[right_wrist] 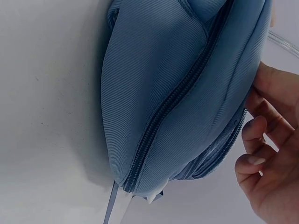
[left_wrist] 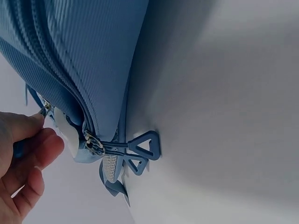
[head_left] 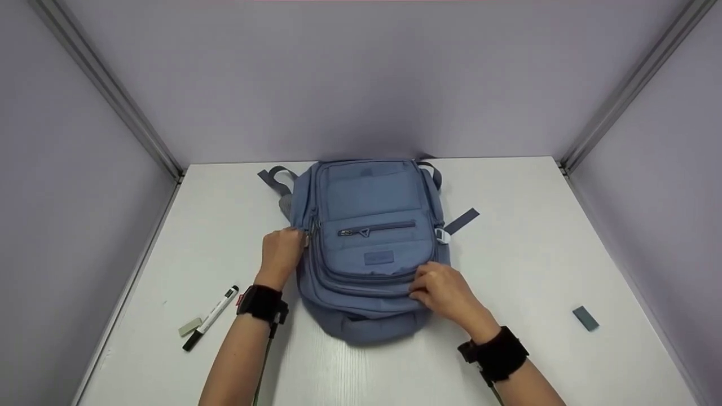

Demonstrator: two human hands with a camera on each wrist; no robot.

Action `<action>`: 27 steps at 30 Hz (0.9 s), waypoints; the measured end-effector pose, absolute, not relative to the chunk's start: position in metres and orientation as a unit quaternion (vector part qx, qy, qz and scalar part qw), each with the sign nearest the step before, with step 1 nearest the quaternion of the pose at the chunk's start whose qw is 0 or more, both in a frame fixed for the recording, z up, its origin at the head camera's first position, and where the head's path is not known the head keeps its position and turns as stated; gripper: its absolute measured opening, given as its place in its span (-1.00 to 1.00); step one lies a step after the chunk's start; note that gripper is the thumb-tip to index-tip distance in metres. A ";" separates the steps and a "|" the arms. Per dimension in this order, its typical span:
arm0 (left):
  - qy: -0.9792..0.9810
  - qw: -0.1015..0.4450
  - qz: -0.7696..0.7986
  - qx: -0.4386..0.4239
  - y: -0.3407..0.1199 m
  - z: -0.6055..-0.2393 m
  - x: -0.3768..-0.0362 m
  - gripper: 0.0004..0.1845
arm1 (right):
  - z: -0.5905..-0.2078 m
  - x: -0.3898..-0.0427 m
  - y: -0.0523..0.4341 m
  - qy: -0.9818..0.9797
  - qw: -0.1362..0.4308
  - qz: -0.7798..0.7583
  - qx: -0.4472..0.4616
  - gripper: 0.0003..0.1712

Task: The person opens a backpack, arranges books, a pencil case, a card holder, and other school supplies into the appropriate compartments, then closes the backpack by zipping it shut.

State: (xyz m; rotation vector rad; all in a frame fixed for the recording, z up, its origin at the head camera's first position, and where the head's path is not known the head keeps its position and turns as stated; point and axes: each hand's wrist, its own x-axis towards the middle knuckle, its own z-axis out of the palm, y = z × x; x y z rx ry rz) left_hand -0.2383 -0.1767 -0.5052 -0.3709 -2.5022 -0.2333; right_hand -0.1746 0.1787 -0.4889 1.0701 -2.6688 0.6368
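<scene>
A blue backpack point(head_left: 372, 194) lies on the white table, its front pocket side up. At its left side, my left hand point(head_left: 282, 251) pinches a zipper pull point(left_wrist: 46, 108) between thumb and forefinger, most of the pull hidden by the fingertips. Two triangular zipper pulls point(left_wrist: 145, 145) hang from another zipper close by. My right hand point(head_left: 443, 287) pinches the fabric edge of the pocket at the lower right, beside an opened stretch of zipper point(right_wrist: 238, 130). Its other fingers are loosely bent in the right wrist view.
Left of the backpack lie a white marker point(head_left: 213, 316) with a black cap and a grey-green block point(head_left: 190, 327). A dark green block point(head_left: 585, 318) lies far right. Straps point(head_left: 462, 221) spread out from the bag's sides. Pale panels point(head_left: 361, 73) enclose the table at the back and sides.
</scene>
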 end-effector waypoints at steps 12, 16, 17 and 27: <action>-0.954 0.250 -0.090 -0.137 -0.175 -0.507 -0.257 -0.76 | -0.489 -0.174 0.178 -0.901 0.092 0.221 0.362 -0.90; -0.953 0.251 -0.099 -0.141 -0.174 -0.505 -0.260 -0.76 | -0.490 -0.174 0.179 -0.900 0.095 0.223 0.362 -0.88; -0.952 0.251 -0.100 -0.142 -0.173 -0.505 -0.261 -0.76 | -0.490 -0.174 0.179 -0.900 0.094 0.224 0.362 -0.88; -0.954 0.256 -0.091 -0.130 -0.173 -0.504 -0.273 -0.74 | -0.490 -0.175 0.179 -0.899 0.094 0.221 0.366 -0.89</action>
